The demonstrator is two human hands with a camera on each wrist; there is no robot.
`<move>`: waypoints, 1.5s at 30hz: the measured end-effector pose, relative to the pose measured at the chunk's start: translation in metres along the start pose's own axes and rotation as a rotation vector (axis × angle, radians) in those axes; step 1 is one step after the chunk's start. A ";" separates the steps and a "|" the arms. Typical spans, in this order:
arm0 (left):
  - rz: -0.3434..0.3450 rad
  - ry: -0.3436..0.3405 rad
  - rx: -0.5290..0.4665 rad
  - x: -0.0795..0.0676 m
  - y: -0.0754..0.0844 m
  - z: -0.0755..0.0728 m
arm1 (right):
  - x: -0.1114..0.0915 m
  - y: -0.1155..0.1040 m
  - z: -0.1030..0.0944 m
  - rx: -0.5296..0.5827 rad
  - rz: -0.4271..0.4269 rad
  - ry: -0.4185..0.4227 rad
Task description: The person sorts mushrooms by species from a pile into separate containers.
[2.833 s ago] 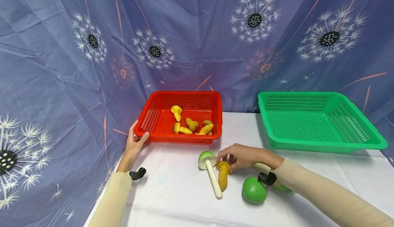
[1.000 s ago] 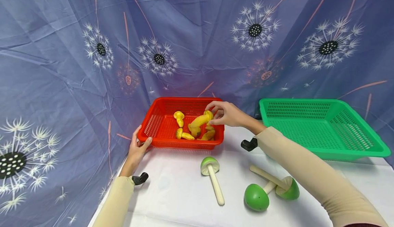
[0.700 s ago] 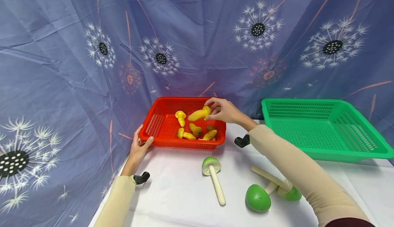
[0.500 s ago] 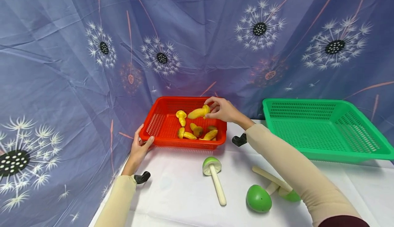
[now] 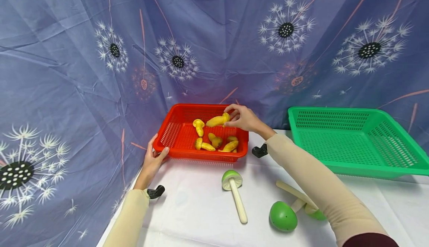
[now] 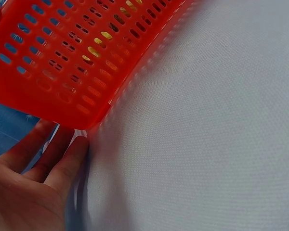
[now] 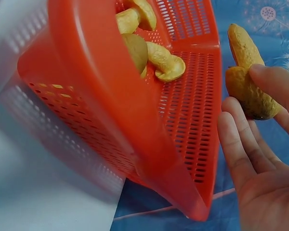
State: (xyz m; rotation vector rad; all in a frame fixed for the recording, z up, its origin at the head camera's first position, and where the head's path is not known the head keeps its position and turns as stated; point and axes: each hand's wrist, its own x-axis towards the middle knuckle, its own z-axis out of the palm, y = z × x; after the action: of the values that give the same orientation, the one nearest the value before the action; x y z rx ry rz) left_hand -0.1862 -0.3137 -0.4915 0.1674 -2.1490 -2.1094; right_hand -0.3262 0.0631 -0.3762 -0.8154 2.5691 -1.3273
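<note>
My right hand pinches a yellow toy mushroom by its cap over the back right of the red basket. In the right wrist view, the held mushroom is between thumb and fingertips, with the basket wall to its left. Several yellow mushrooms lie in the basket. At the basket's front left corner, my left hand grips it, thumb at the rim and fingers along the outside. Those left fingers touch the lower corner in the left wrist view.
A green basket stands at the back right. On the white cloth lie green-capped mushrooms: one in front of the red basket, others near my right forearm. A patterned blue curtain hangs behind and at the left.
My right hand has taken the yellow mushroom from the cloth and carried it up and left over the red basket. In the last half second it has hardly moved. My left hand stays at the corner.
</note>
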 end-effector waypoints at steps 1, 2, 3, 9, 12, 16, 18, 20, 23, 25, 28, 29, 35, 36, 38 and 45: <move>0.001 0.000 -0.004 0.000 0.000 0.000 | 0.000 0.000 0.000 0.000 0.002 0.001; 0.000 -0.001 -0.006 0.000 0.000 0.000 | 0.000 0.000 0.000 0.000 0.002 0.001; 0.000 -0.001 -0.007 0.000 0.000 0.000 | 0.000 0.000 0.000 0.006 0.002 0.002; 0.006 -0.006 -0.014 -0.001 0.002 0.001 | 0.000 0.001 0.000 0.055 -0.009 0.003; 0.012 -0.013 -0.026 0.000 0.002 0.000 | 0.000 0.002 0.000 0.052 -0.007 0.008; 0.012 -0.015 -0.032 0.000 0.001 0.000 | -0.001 0.004 0.000 0.042 -0.004 0.011; 0.010 -0.014 -0.029 -0.001 0.001 0.000 | -0.003 0.004 0.000 0.036 -0.004 0.011; 0.005 -0.014 -0.022 -0.001 0.000 0.001 | -0.005 0.005 -0.001 0.035 -0.008 0.009; -0.004 -0.019 -0.018 -0.001 0.000 0.000 | -0.007 0.006 -0.003 0.029 -0.018 0.008; -0.009 -0.027 -0.012 -0.001 0.001 -0.001 | -0.009 0.006 -0.005 0.027 -0.028 0.010; -0.003 -0.042 0.001 0.000 0.004 -0.004 | -0.014 0.005 -0.011 0.021 -0.040 0.017; -0.002 -0.046 0.013 0.000 0.005 -0.004 | -0.016 0.005 -0.013 0.015 -0.044 0.020; 0.010 -0.062 0.081 -0.004 0.013 -0.004 | -0.035 0.002 -0.028 -0.049 -0.063 0.039; 0.012 -0.060 0.090 -0.005 0.015 -0.003 | -0.039 0.002 -0.031 -0.056 -0.064 0.038; 0.019 -0.056 0.106 -0.007 0.017 -0.002 | -0.047 0.003 -0.036 -0.071 -0.064 0.039; 0.028 -0.049 0.146 -0.010 0.023 -0.003 | -0.075 0.013 -0.054 -0.071 -0.060 0.072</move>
State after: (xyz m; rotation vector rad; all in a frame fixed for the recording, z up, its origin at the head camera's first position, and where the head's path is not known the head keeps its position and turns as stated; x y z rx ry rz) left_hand -0.1760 -0.3144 -0.4681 0.0998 -2.3199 -1.9619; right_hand -0.2872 0.1470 -0.3631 -0.8796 2.6813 -1.3119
